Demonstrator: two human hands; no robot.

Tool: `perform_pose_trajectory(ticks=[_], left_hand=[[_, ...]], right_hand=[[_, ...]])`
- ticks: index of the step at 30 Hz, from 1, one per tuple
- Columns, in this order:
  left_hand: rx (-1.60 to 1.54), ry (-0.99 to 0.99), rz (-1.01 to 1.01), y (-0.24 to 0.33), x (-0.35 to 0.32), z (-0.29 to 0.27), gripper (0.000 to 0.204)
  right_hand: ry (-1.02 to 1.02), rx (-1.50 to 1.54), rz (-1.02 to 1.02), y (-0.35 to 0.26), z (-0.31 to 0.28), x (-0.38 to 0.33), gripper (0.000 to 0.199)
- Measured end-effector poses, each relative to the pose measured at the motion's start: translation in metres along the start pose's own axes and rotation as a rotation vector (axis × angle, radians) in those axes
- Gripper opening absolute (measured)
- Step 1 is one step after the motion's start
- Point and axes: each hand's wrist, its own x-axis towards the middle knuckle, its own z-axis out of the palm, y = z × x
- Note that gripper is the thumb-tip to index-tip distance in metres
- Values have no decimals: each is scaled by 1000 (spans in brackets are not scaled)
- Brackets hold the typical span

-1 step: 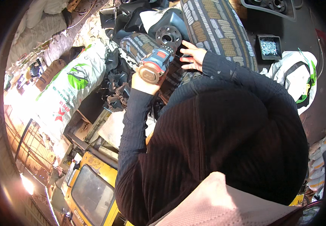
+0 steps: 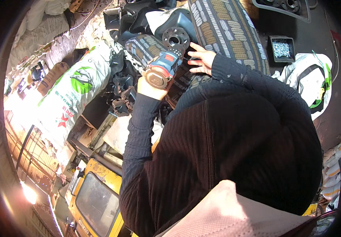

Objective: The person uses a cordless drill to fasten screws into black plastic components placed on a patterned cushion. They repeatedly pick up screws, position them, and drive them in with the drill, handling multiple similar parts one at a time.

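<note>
My left hand [image 2: 150,88] is wrapped round a blue and grey cordless drill [image 2: 165,65] with a round brown cap at its rear. The drill's front end points away from me, up against a round black flange [image 2: 183,33] with holes round its rim. Behind the flange is the wider, dark plastic body [image 2: 178,20] it appears to belong to. My right hand [image 2: 202,60] is open, its fingers spread toward the flange. One fingertip is at the flange's edge; whether it touches, I cannot tell. The drill's tip and any screw under it are hidden.
Patterned cushions [image 2: 229,33] lie beyond my right hand. A black tray of screws [image 2: 282,49] and a grey bin of black parts [image 2: 305,14] stand to the right. Dark plastic parts [image 2: 139,19] are heaped at the far left, near a white and green sack [image 2: 77,89].
</note>
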Motion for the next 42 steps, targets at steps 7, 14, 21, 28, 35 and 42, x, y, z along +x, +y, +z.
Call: perform_pose_trajectory(ticks=[7,14,21,28,35,42], left_hand=[[-312,-91,-194,22,12,-19,56],[127,-69,96,20,26,-17,58],[57,-1,56,0,33,-5,44],[115,-41,47,15,32,-8,60],[-772,13,85,-29,-47,55,67],[-237,38,7,-44,-95,114,81]], right_hand=[[-15,-109,14,-2,-4,7,72],[-17,-156,40,-4,-6,6,74],[36,-161,13,0,-4,8,73],[69,-240,-79,3,-12,29,61],[144,-113,-173,-2,-15,65,41],[93,-352,-411,-59,5,124,27]])
